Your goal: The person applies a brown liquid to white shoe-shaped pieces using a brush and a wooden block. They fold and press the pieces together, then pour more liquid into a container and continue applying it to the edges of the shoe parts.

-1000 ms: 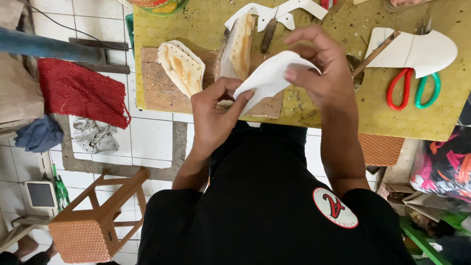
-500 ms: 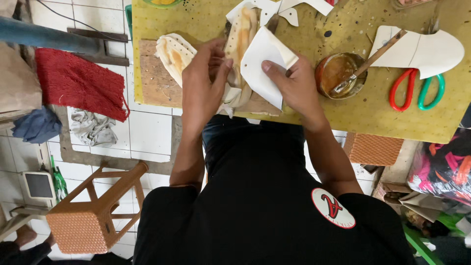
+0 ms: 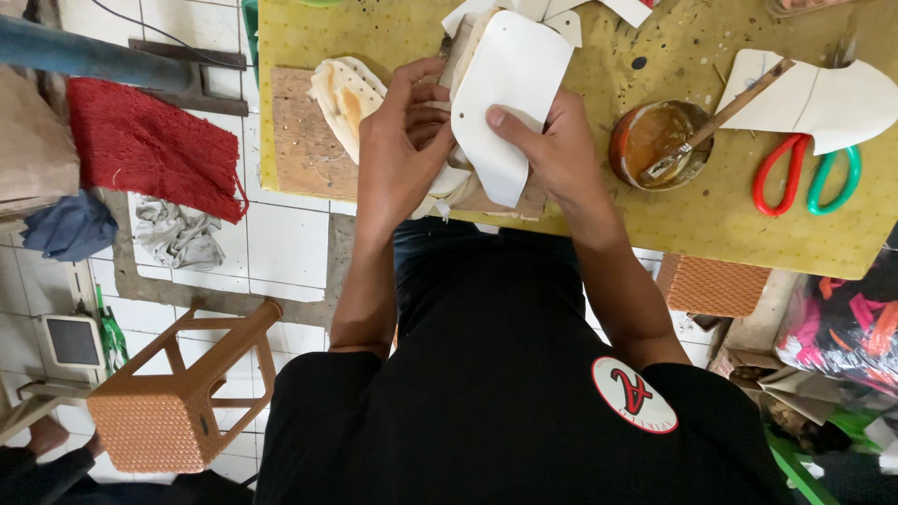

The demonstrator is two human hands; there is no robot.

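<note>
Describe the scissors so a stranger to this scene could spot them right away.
Start at the yellow worktable across the top of the view and follow it to its right end. There, just right of the round tin of amber glue with a stick in it, lie the scissors, partly tucked under a white cut-out sheet. Their loop handles, one red and one green, are the only such colours on the table.

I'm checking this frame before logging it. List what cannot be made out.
Head view:
- Cream stitched shoe piece: its right part hidden behind the left hand.
- Flat white cut sheet: lower edge covered by the right hand.
- White offcuts: cut by the top edge.
</note>
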